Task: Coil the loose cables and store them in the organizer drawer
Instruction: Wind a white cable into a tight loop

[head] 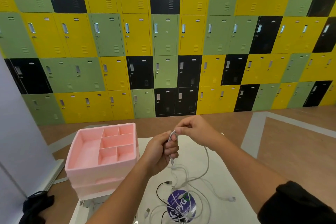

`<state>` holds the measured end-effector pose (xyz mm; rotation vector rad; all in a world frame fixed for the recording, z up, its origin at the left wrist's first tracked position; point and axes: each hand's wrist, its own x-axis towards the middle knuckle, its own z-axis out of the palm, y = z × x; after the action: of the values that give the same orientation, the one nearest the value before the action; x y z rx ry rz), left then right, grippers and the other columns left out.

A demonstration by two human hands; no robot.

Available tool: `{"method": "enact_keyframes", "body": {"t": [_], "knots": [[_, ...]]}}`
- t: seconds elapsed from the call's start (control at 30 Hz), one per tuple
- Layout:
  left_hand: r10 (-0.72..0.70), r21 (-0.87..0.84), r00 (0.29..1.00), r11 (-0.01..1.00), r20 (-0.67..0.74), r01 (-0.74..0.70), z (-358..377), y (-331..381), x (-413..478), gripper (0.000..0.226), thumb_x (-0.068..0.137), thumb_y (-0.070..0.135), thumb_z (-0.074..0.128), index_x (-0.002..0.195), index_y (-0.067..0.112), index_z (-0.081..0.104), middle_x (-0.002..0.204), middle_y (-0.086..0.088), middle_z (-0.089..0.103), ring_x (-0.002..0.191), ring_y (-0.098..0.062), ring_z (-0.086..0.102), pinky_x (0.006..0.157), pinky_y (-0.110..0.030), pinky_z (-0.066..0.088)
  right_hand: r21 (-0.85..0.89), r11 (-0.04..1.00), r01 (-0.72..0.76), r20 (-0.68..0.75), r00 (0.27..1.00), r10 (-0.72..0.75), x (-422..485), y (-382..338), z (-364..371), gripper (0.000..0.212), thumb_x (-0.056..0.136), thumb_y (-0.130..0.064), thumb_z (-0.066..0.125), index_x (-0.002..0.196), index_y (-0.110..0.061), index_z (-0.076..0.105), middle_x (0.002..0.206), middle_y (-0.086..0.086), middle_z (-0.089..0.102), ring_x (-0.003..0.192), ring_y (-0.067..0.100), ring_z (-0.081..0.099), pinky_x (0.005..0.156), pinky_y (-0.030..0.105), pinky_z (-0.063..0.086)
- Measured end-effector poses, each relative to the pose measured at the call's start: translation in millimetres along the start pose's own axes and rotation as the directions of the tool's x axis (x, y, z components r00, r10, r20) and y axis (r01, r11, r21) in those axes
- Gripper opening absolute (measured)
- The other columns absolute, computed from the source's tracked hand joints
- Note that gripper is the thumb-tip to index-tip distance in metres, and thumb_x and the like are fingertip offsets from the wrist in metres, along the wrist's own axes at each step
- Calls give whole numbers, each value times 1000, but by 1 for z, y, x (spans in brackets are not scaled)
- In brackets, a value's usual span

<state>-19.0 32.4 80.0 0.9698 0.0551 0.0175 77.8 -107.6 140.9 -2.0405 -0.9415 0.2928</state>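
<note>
White thin cable (207, 160), clamped in the left hand (160, 151) and pinched by the right hand (194, 129), may snag on the tangled black-and-white cable pile (181, 203) and uncoil.

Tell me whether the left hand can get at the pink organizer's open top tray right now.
Probably yes: the pink organizer sits just beside the left hand with nothing between, though that hand grips the white cable.
</note>
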Motion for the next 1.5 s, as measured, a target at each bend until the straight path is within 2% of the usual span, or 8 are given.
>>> {"method": "enact_keyframes", "body": {"t": [0.17,0.53,0.73,0.83,1.1,1.3,1.4,1.5], "knots": [[25,-61,1000,998,16,-24,0,0,-1,33,101,31,46,80,12,60,56,5,27,46,-7,24,47,-21,32,34,999,-18,8,1000,18,-1,0,6,16,97,-22,64,92,-22,79,85,-9,73,81,3,64,73,26,50],[244,454,950,881,-194,-133,7,-3,2,38,109,25,35,84,10,59,61,0,30,54,-12,27,53,-27,31,0,998,-59,-66,996,59,4,3,12,18,97,-25,64,85,-22,77,84,-6,73,87,9,66,80,32,54],[128,247,968,966,-214,-73,11,2,-1,37,108,26,39,77,13,53,57,5,27,48,-8,20,43,-19,19,76,996,-49,-33,998,52,0,0,9,15,97,-22,65,90,-15,77,57,-20,62,52,-8,54,56,17,39],[91,146,980,987,-179,-65,8,6,-1,36,107,27,40,77,13,53,58,4,24,47,-7,19,40,-18,20,65,998,-5,-44,999,8,1,-1,7,14,96,-24,66,89,-22,78,72,-13,69,66,-1,59,65,24,47],[58,-186,983,978,-175,-91,4,13,5,40,108,27,36,74,11,52,53,6,24,41,-4,20,36,-17,22,285,953,-102,27,995,98,-6,10,30,26,106,-19,48,114,-14,72,57,3,48,49,13,43,48,28,42],[102,-253,953,951,-285,-177,2,11,9,42,109,28,33,79,7,54,52,5,27,41,-5,22,38,-19,25,224,967,-119,93,991,101,-19,18,56,30,108,-24,37,110,-13,65,62,5,49,51,10,43,49,27,41],[93,-359,954,913,-285,-196,0,10,11,41,109,23,31,82,6,57,54,5,30,43,-7,26,42,-21,31,190,967,-169,130,981,146,-25,21,62,28,108,-20,36,91,-14,57,62,4,51,48,10,43,50,29,40],[156,-274,917,924,-367,-267,4,12,13,36,107,17,33,89,3,61,57,3,33,46,-8,29,45,-22,34,119,974,-192,180,969,169,-33,24,70,22,106,-18,36,95,-15,55,61,0,50,50,11,42,51,31,40]]}}
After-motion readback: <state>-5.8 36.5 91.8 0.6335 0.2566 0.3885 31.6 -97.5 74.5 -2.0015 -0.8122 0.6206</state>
